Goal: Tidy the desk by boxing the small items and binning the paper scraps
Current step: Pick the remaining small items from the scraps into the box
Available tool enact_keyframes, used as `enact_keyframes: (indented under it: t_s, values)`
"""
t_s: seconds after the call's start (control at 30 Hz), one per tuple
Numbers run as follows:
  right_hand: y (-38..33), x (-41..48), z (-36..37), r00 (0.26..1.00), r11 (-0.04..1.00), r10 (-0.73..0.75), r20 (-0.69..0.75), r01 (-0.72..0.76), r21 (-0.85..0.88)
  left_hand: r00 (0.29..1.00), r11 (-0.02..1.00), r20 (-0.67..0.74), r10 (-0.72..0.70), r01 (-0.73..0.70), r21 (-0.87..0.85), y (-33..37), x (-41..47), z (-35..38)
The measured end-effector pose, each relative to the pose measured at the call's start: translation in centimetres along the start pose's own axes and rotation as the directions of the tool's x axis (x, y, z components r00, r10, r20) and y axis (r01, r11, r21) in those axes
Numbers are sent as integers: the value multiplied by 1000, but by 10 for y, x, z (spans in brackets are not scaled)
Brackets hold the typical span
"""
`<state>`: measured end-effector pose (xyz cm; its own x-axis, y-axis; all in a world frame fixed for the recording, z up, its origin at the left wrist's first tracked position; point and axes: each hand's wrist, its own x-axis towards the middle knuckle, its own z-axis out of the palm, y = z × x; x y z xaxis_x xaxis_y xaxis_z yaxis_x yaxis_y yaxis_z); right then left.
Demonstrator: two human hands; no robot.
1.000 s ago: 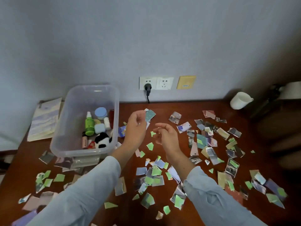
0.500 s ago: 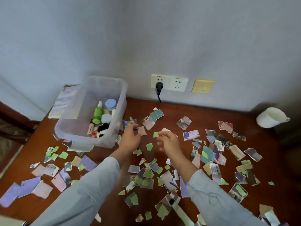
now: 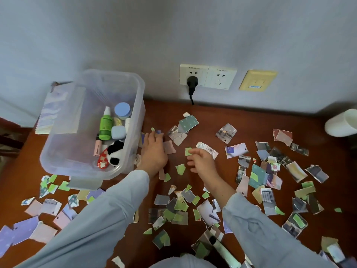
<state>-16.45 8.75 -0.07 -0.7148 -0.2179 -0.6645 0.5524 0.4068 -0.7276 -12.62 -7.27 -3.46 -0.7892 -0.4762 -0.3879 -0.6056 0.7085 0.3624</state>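
- boxing looks basically done to me; the small items, like the green bottle (image 3: 105,124) and the panda plush (image 3: 115,153), sit inside the clear box (image 3: 63,147) at the back left of the bench (image 3: 251,117); I can't spot any loose item outside it
- so the step in hand is the scrap pickup; paper scraps (image 3: 188,123) lie all over the bench, from under the box edge across to near the white mug (image 3: 340,122) on the far right
- right hand (image 3: 202,161) has its thumb and forefinger pinched on a small green scrap (image 3: 188,151), lifted a bit off the wood; other fingers loosely curled
- left hand (image 3: 154,151) is palm down just beside the box wall, fingertips on a bluish scrap (image 3: 158,132); can't tell if it's actually gripping that one or just pressing on it
- no bin anywhere in view, so it's presumably off to a side or below the bench
- next move, my guess: gather the scraps into one pile or a handful instead of going piece by piece, then carry them to wherever the bin is; the thin flat bits will need a fingernail or a slide to the bench edge to lift; some are tucked under the box, so it'll want nudging aside
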Motion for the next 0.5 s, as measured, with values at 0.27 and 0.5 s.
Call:
enact_keyframes:
  t_s: [0.27,0.5]
  values:
    - [4,8,2,1000,1000,15,-13,-15,-18,993,991,-115,2,14,136,-4,6,6]
    - [4,-5,-9,999,1000,-12,-36,11,-10,995,992,-99,-6,-7,-128,4,-14,5]
